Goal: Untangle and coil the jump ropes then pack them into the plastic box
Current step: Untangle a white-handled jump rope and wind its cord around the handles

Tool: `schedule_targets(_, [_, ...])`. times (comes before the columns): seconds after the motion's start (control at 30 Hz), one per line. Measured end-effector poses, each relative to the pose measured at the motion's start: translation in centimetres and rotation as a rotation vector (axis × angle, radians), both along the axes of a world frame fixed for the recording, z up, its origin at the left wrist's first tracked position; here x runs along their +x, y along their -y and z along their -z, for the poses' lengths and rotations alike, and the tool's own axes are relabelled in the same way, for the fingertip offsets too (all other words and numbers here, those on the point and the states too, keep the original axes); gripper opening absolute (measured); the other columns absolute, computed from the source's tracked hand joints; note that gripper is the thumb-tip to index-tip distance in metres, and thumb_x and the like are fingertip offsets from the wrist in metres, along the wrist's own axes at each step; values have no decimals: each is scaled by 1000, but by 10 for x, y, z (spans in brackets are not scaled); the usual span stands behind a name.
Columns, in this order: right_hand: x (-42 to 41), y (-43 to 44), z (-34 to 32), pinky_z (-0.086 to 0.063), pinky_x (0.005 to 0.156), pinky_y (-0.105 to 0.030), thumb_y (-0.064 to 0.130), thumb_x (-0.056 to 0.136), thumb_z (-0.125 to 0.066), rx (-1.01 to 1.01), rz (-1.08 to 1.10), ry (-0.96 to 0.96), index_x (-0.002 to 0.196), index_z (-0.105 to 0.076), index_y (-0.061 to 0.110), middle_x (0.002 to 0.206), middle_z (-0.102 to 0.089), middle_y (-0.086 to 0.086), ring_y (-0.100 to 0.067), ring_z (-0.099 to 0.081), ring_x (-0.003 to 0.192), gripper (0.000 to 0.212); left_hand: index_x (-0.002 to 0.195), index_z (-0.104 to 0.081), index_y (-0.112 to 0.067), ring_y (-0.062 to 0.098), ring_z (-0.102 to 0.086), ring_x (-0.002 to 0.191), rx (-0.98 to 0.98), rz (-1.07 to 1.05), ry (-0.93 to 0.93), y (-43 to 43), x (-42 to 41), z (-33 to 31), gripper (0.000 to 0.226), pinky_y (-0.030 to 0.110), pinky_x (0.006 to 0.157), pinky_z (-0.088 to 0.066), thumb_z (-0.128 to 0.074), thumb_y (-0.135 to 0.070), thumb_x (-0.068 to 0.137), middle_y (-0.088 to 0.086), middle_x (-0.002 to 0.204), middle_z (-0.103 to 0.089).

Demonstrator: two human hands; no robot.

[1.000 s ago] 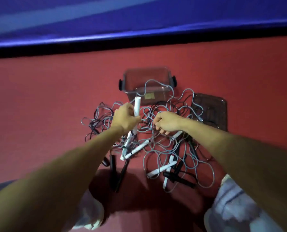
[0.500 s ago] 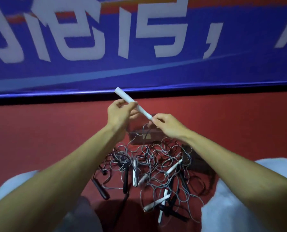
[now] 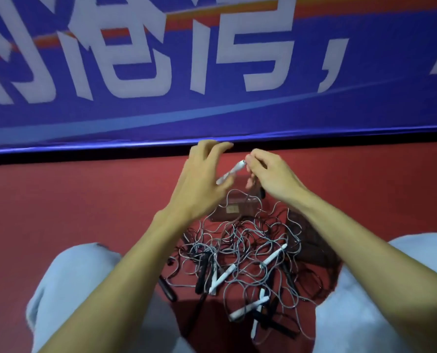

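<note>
Swung white handle [image 3: 231,172] over into right hand [image 3: 273,177], pinching its far tip; left hand [image 3: 199,182] splayed loose, gripping nothing. Barely started lol: jump ropes [image 3: 242,240] tangled near, plastic box [image 3: 227,215] just beyond, seemingly unpacked.

Dim, reddish light — motion blur throughout, wide-angle edge bowing.

The red floor [image 3: 59,212] carries a tangled heap of jump ropes [image 3: 242,253] with white and black handles. The plastic box [image 3: 235,211] stands just behind the heap, and a dark flat lid [image 3: 311,238] lies at its right.
</note>
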State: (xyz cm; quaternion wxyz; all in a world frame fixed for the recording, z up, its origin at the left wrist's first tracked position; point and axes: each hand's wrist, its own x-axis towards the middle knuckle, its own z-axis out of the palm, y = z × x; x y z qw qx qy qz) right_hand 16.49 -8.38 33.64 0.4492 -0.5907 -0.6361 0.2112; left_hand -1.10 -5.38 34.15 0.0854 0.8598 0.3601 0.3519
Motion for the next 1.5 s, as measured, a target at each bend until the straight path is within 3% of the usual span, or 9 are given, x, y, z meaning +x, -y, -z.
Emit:
schedule_targets(0.1, [-7,9,-11,-46,56,-24,26,103,-42,48,-54,-52,76,-54,14,64,-57,-9,-8,-58,54,31,139,-48,-17,11,-44,123,-240,75,-36,4,-2,-6,47,21,99,-33,-57,-35,96,-3,130,-51])
schedule_targets(0.23, [-2,10,-14,-46,59,-36,29,102,-45,102,-40,-87,74,-58,17,57,-53,-5,-16,-52,54,33,85,-61,-8,26,-62,67,-403,154,97,7,0,-3,36,41,65,-50,-47,-37,101,10,75,-64])
schedule_targets(0.33, [0,4,-10,-39,57,-34,28,103,-43,113,-42,-203,77,-61,18,61,-48,0,-14,-44,53,34,78,-56,-17,20,-51,51,-468,154,228,8,3,-5,34,41,53,-47,-44,-36,102,0,60,-52])
schedule_targets(0.63, [10,-1,10,-51,94,-29,22,90,-57,-212,-482,-525,109,-62,6,118,-62,-12,-11,-62,102,25,76,-62,-12,14,-30,42,-695,286,658,14,-1,-21,33,21,44,-20,-47,-28,101,-2,53,-43])
schedule_targets(0.83, [-20,-13,39,-50,92,-40,7,94,-58,-351,-406,-72,101,-62,8,103,-66,-12,-16,-59,95,8,79,-59,-11,15,-27,43,-868,336,851,14,-8,-30,36,21,42,-20,-40,-32,101,4,58,-40])
schedule_targets(1.0, [-24,-18,36,-57,81,-51,1,98,-48,-403,-165,-254,92,-58,13,96,-69,-12,-29,-67,85,16,82,-57,-11,12,-32,43,-905,263,1013,7,-15,-31,39,22,41,-24,-32,-35,101,1,58,-41])
schedule_targets(1.17, [-15,-15,2,-60,61,-37,1,96,-49,-123,121,-392,97,-57,17,81,-70,-8,-24,-70,63,18,88,-57,-12,10,-32,43,-802,31,829,-3,-13,-20,6,22,43,-30,-57,-9,93,-4,55,-38])
schedule_targets(1.33, [-7,0,-30,-60,55,-37,0,98,-43,27,161,-622,105,-56,11,76,-65,-8,-19,-64,53,18,104,-65,-3,15,-44,47,-800,-52,571,-4,-1,-2,18,24,39,-40,-47,-6,101,9,64,-48])
schedule_targets(1.5, [-2,13,-52,-59,56,-35,2,99,-45,55,83,-778,113,-58,4,80,-64,-10,-19,-66,58,19,107,-66,-11,20,-61,79,-900,80,379,-1,16,13,16,38,73,-57,-52,-10,100,13,91,-65])
